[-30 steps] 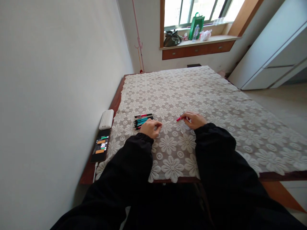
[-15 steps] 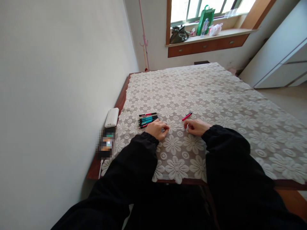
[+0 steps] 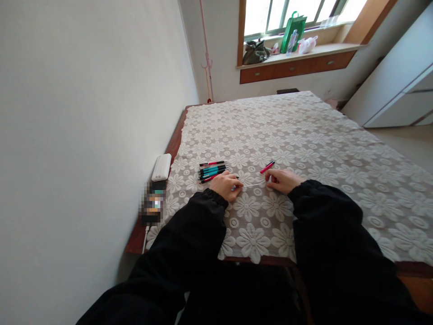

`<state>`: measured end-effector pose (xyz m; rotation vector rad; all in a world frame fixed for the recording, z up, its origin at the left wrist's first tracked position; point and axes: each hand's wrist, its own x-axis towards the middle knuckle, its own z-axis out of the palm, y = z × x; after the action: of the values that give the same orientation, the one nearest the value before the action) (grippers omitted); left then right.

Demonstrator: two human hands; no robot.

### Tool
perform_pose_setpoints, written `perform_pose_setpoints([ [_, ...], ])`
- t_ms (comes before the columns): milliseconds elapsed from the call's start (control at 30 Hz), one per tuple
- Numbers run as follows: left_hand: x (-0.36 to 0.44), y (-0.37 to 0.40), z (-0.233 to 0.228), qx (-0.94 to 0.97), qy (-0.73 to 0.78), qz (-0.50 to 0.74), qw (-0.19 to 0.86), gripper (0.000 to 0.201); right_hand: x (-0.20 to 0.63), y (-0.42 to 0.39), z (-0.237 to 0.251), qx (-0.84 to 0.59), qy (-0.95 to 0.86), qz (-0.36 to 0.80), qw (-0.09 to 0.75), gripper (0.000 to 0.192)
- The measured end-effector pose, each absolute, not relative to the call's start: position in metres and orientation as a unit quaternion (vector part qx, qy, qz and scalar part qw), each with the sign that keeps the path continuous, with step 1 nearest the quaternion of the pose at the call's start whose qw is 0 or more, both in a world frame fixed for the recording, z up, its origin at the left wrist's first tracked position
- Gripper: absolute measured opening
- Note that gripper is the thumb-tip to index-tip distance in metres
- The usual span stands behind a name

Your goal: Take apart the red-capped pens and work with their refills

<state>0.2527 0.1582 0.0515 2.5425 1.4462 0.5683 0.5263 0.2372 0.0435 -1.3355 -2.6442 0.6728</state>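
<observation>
Both hands (image 3: 255,184) pinch thin refill (image 3: 252,185) (pens (image 3: 213,171) beside)

Five pens (image 3: 212,171) in a bunch, one pink pen (image 3: 267,167) apart, one power bank (image 3: 161,167), two hands (image 3: 226,185)

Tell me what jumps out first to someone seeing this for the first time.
The left hand and right hand hold a thin white rod between them over the floral lace tablecloth. A row of pens lies just beyond the left hand; a lone pink pen lies beyond the right.
</observation>
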Motion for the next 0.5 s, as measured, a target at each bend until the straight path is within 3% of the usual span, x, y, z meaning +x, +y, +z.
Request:
perform_pose_setpoints([
  [167, 0.254, 0.159, 0.052, 0.846, 0.488, 0.193, 0.095, 0.021, 0.523, 0.237, 0.044, -0.431, -0.878, 0.2, 0.06, 0.015],
  [333, 0.25, 0.152, 0.061, 0.823, 0.513, 0.229, 0.085, 0.019, 0.523, 0.241, 0.043, -0.429, -0.879, 0.193, 0.072, 0.006],
  [500, 0.199, 0.106, 0.086, 0.742, 0.613, 0.265, 0.055, 0.018, 0.523, 0.238, 0.044, -0.461, -0.863, 0.199, 0.064, 0.009],
])
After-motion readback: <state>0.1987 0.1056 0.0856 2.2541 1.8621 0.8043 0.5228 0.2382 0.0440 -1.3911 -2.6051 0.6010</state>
